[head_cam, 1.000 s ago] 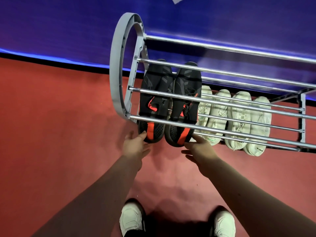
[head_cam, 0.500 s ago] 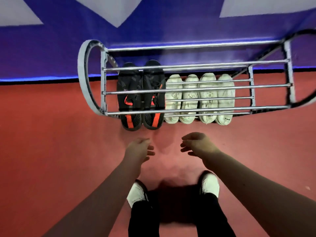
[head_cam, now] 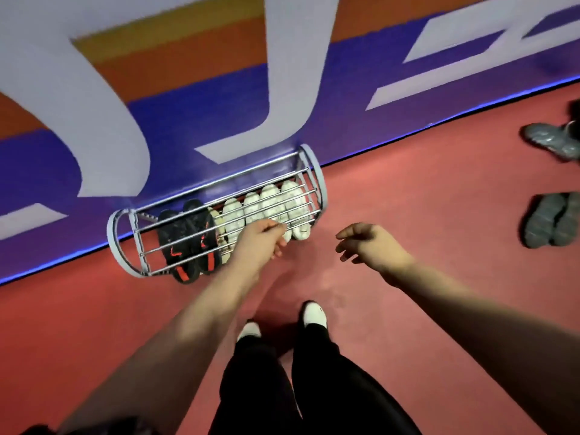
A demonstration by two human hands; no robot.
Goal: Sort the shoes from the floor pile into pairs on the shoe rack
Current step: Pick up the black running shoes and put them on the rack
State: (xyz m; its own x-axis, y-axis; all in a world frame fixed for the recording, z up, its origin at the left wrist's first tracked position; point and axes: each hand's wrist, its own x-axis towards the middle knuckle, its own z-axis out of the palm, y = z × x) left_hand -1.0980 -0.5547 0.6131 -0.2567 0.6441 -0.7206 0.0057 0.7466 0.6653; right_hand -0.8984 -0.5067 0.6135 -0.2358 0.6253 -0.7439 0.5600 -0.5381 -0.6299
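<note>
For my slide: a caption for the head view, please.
Empty left hand and right hand near the shoe rack holding black shoes and white shoes; grey shoes on the floor.

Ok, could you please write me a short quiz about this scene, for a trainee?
1. True or false: the left hand and the right hand hold nothing.
2. Which shoes stand at the left end of the rack? A white, B black, C grey.
3. Fill in: the grey shoes lie on the ___.
Key: 1 true; 2 B, the black shoes; 3 floor.
</note>
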